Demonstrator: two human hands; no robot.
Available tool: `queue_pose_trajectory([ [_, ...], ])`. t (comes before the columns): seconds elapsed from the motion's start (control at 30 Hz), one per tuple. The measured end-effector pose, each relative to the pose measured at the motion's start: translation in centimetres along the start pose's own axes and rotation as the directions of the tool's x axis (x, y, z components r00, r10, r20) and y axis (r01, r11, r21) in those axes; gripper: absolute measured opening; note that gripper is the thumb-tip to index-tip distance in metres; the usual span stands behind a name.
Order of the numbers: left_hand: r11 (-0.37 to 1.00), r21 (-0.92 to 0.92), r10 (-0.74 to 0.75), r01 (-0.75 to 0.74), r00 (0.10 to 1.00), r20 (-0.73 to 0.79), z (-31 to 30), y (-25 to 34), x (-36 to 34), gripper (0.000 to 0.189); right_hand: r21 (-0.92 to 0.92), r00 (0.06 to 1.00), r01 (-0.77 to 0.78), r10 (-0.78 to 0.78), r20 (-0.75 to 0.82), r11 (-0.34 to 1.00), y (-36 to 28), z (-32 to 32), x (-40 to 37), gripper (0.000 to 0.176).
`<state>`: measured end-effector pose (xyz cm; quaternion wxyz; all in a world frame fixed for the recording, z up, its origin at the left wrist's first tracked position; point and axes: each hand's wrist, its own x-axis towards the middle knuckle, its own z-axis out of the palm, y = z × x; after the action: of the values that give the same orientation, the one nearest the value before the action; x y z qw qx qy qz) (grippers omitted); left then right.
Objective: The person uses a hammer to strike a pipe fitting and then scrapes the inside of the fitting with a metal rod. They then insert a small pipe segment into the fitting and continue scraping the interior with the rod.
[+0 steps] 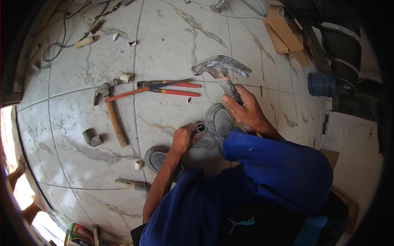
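My right hand (248, 108) is wrapped round the handle of a worn claw hammer (221, 67), whose head is raised above the floor. Low between my shoes, my left hand (184, 139) grips a short grey pipe fitting (201, 127) with its round opening facing up. The fitting is close beside the toe of a dusty dark shoe (220, 123). The hammer head is apart from the fitting. Part of the fitting is hidden by my fingers.
Beyond my left hand lie red-handled pincers (180, 92), a hacksaw blade-like red bar (127, 95) and a second hammer (115, 123). A grey pipe elbow (93, 138) and pipe pieces (131, 184) are on the tiles. A cardboard box (285, 30) and blue water bottle (322, 85) stand right.
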<state>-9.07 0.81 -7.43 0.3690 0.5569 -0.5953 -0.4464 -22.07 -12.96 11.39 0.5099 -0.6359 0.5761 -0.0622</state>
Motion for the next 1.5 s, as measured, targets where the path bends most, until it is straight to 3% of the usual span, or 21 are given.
queue_pose_trajectory([
  [0.1,0.997,-0.051,-0.049,0.050,0.999,0.023,0.1,0.1,-0.3,0.040,-0.051,0.994,0.111,-0.111,-0.001,0.993,0.7,0.3,0.2,0.022],
  [0.23,0.997,-0.022,-0.077,0.078,0.997,0.017,0.1,0.6,-0.2,0.041,-0.023,0.992,0.128,-0.128,0.009,0.992,0.3,0.5,1.2,0.023],
  [0.3,0.995,-0.097,-0.052,0.039,0.988,-0.143,0.2,1.0,-0.3,0.034,-0.039,0.990,0.143,-0.143,0.018,0.989,-0.3,0.3,1.8,0.025],
  [0.33,0.995,-0.087,-0.055,0.044,0.990,-0.133,-0.5,1.7,-0.1,0.034,-0.024,0.990,0.141,-0.140,0.016,0.990,-0.8,0.0,2.3,0.025],
  [0.4,0.827,-0.396,-0.460,0.399,0.885,-0.070,-2.4,3.3,-1.1,0.026,-0.077,0.979,0.202,-0.199,0.040,0.976,-1.0,-0.6,3.2,0.033],
  [0.47,0.645,-0.665,-0.556,0.377,0.829,-0.069,-5.2,4.2,-2.3,0.026,-0.046,0.964,0.265,-0.263,0.042,0.963,-0.2,-1.2,4.8,0.033],
  [0.53,0.762,-0.534,-0.528,0.366,0.829,-0.185,-8.3,6.1,-1.9,0.025,-0.013,0.940,0.337,-0.336,0.051,0.941,0.3,-1.7,6.6,0.033],
  [0.6,0.879,-0.256,-0.460,0.403,0.857,-0.233,-11.5,6.8,-2.4,0.015,-0.054,0.933,0.352,-0.346,0.101,0.934,0.3,-2.5,8.3,0.033],
  [0.63,0.846,-0.129,-0.532,0.517,0.833,-0.151,-13.4,8.7,-2.2,0.022,-0.028,0.931,0.349,-0.343,0.124,0.937,0.2,-2.8,9.0,0.033],
  [0.7,0.801,-0.004,-0.598,0.599,0.800,-0.057,-16.0,11.8,-1.2,0.019,0.053,0.929,0.344,-0.348,0.130,0.938,-0.1,-3.3,10.2,0.033],
  [0.8,0.677,-0.114,-0.729,0.727,0.684,0.029,-16.1,13.9,-1.0,0.014,0.063,0.927,0.355,-0.360,0.108,0.933,0.2,-3.2,11.6,0.030],
  [0.83,0.667,-0.116,-0.740,0.736,0.673,0.017,-15.5,13.9,-0.7,0.014,0.106,0.916,0.386,-0.395,0.076,0.916,0.4,-3.1,11.8,0.029],
  [0.9,0.803,0.102,-0.580,0.587,0.810,-0.086,-14.0,13.4,0.1,0.017,0.135,0.914,0.376,-0.391,0.111,0.917,0.7,-3.1,12.0,0.028],
  [0.97,0.754,0.097,-0.641,0.649,0.760,-0.103,-12.0,12.4,1.1,0.020,0.157,0.913,0.366,-0.387,0.131,0.917,0.9,-3.3,12.2,0.027],
  [1.03,0.648,-0.126,-0.760,0.752,0.625,-0.180,-9.2,12.0,2.6,0.023,0.181,0.910,0.356,-0.384,0.156,0.917,1.2,-3.4,12.3,0.026],
  [1.1,0.653,-0.263,-0.756,0.710,0.588,-0.288,-6.4,11.6,4.3,0.029,0.174,0.896,0.393,-0.418,0.148,0.903,1.8,-3.2,12.7,0.028],
  [1.17,0.673,-0.319,-0.738,0.667,0.579,-0.347,-4.0,10.8,4.8,0.032,0.161,0.879,0.433,-0.455,0.145,0.887,2.2,-3.1,13.1,0.031],
  [1.27,0.708,-0.390,-0.706,0.589,0.571,-0.420,-1.1,10.2,4.5,0.028,0.182,0.932,0.257,-0.293,0.211,0.949,2.1,-3.0,13.5,0.029],
  [1.4,0.686,-0.494,-0.727,0.534,0.526,-0.440,1.0,8.8,2.3,0.025,0.148,0.941,0.190,-0.223,0.255,0.971,2.7,-3.7,13.7,0.029],
  [1.5,0.681,-0.505,-0.731,0.530,0.524,-0.436,1.6,9.1,1.8,0.027,0.148,0.932,0.312,-0.333,0.147,0.939,3.8,-4.9,12.9,0.024],
])
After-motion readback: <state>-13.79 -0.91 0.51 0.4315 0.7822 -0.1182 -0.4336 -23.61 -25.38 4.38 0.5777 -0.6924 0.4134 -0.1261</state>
